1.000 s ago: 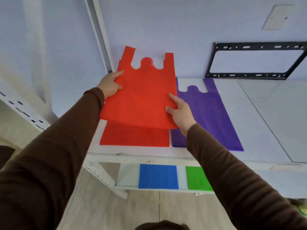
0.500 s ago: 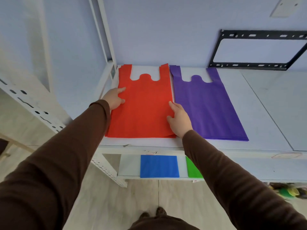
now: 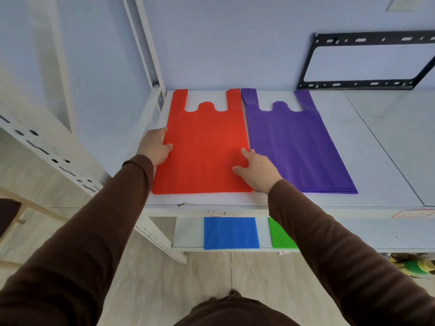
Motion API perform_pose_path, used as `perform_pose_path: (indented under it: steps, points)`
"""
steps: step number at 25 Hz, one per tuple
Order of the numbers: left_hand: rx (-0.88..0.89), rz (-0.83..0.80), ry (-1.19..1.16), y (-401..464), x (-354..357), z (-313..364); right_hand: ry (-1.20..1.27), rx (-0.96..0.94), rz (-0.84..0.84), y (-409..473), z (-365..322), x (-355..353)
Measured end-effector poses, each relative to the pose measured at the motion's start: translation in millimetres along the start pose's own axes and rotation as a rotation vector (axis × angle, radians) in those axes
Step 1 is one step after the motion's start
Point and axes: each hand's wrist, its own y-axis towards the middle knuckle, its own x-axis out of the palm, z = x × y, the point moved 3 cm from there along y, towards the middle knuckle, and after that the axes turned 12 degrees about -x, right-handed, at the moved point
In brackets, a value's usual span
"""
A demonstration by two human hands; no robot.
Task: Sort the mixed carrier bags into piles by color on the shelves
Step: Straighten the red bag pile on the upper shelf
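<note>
A red carrier bag [image 3: 204,147] lies flat on the pile at the left of the upper white shelf [image 3: 367,147], handles toward the wall. A purple bag pile [image 3: 296,147] lies right beside it. My left hand [image 3: 154,147] rests flat at the red bag's left edge, fingers spread. My right hand [image 3: 257,170] presses flat on its lower right corner, at the gap between red and purple. On the lower shelf [image 3: 400,234] a blue bag [image 3: 231,232] and a green bag [image 3: 281,236] peek out; my right arm partly hides the green one.
A white perforated shelf post [image 3: 47,151] slants at the left. A black metal bracket [image 3: 367,62] hangs on the wall at the back right. Colourful items [image 3: 414,267] sit low at the far right. Pale wooden floor [image 3: 200,278] lies below.
The red bag came down from the air onto the red pile and now lies flat. Both hands went from holding it to resting flat on its edges.
</note>
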Motion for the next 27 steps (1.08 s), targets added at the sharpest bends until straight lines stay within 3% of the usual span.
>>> perform_pose_path:
  steps: [7, 14, 16, 19, 22, 27]
  points:
    - [0.000, -0.014, -0.091, -60, 9, -24, 0.576, 0.126, 0.056, -10, 3, 13]
    - [-0.055, -0.031, -0.101, -58, 5, -26, 0.716, 0.152, 0.059, -8, 4, 15]
    - [-0.018, -0.011, -0.032, -60, 3, -25, 0.613, 0.120, 0.065, -8, 7, 13]
    - [0.252, -0.039, 0.114, -77, 0, -18, 0.126, -0.151, 0.151, -15, 10, 2]
    - [0.482, -0.127, 0.292, -97, 7, -18, -0.069, -0.367, -0.013, -28, 14, 11]
    - [0.491, -0.125, 0.459, -97, 9, -29, -0.280, -0.442, 0.037, -35, 23, 21]
